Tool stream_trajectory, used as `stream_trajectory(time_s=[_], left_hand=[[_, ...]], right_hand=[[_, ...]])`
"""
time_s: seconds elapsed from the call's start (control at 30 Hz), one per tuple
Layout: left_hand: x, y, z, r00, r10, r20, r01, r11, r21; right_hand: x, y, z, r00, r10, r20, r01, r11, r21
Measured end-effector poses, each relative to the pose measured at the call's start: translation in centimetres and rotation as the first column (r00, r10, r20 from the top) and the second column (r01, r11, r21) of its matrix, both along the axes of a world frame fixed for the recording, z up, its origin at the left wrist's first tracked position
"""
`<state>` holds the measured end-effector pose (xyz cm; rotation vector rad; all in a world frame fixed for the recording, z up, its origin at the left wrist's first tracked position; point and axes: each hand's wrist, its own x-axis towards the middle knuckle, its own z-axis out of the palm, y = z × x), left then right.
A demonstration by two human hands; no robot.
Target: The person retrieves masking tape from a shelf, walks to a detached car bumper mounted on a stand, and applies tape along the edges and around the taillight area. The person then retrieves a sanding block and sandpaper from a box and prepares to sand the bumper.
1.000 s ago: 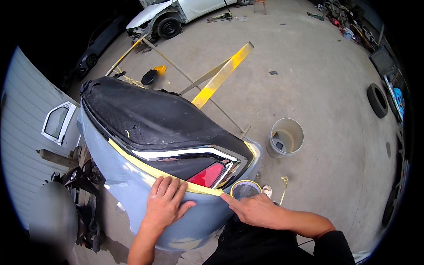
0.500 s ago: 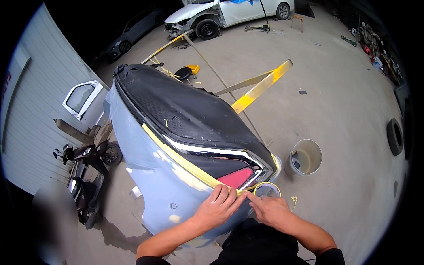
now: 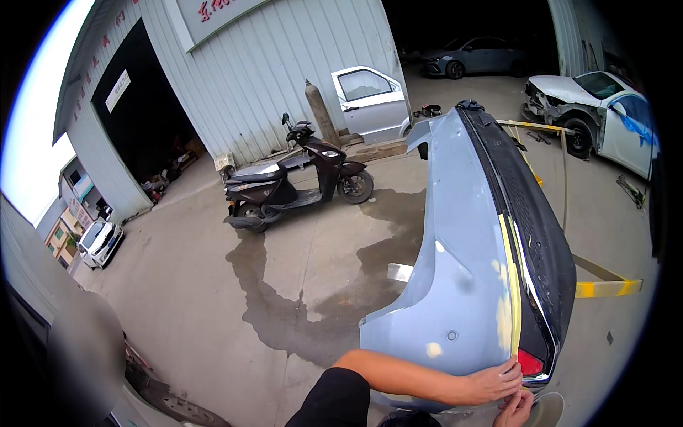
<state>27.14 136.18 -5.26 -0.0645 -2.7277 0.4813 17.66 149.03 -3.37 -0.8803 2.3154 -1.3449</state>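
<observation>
A blue-grey car bumper point(image 3: 462, 299) with a black lower section point(image 3: 544, 235) stretches away from me on the right, with pale filler patches on its painted side. Yellow masking tape point(image 3: 514, 285) runs along the seam between paint and black trim, down to a red reflector point(image 3: 528, 363). At the near end of that strip, my left hand point(image 3: 496, 383) has its fingers bent together on the tape beside the reflector. Just below it my right hand point(image 3: 515, 410) pinches at the tape, partly cut off by the lower edge. The tape roll cannot be clearly made out.
A yellow metal stand point(image 3: 605, 288) is under the bumper. A bucket point(image 3: 551, 410) sits by my right hand. Beyond a wet floor patch point(image 3: 263, 306) are a dark scooter point(image 3: 299, 188), a gas cylinder point(image 3: 321, 114) and a silver car door point(image 3: 370, 107). A damaged white car point(image 3: 626, 132) stands far right.
My view has swung left, so the bumper and both hands now appear further right. Both hands stay at the tape by the reflector. The tape roll beside my right hand no longer shows clearly.
</observation>
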Motion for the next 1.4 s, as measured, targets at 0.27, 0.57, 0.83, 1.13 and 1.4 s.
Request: stream_trajectory(time_s=[0.27,0.57,0.83,1.13,1.4], left_hand=[[0.5,1.4,1.7,0.995,0.047,-0.093,-0.054,0.995,-0.080],[0.3,5.1,1.5,0.941,0.103,-0.322,-0.121,0.992,-0.038],[3.7,13.0,0.2,0.728,0.595,-0.342,-0.156,0.629,0.762],[10.1,26.1,-1.1,0.410,0.910,0.068,0.240,-0.179,0.954],[14.4,28.6,-0.4,0.288,0.952,0.100,0.284,-0.185,0.941]], right_hand=[[-3.3,4.8,-1.2,0.993,-0.071,0.092,0.099,0.933,-0.347],[0.2,7.3,0.1,0.926,0.324,0.196,-0.266,0.924,-0.273],[-1.5,10.0,1.0,0.751,0.575,0.325,-0.530,0.818,-0.223],[2.9,11.9,-1.3,0.216,0.756,0.618,-0.876,0.429,-0.219],[7.9,11.8,0.0,0.059,0.967,0.249,-0.995,0.038,0.088]])
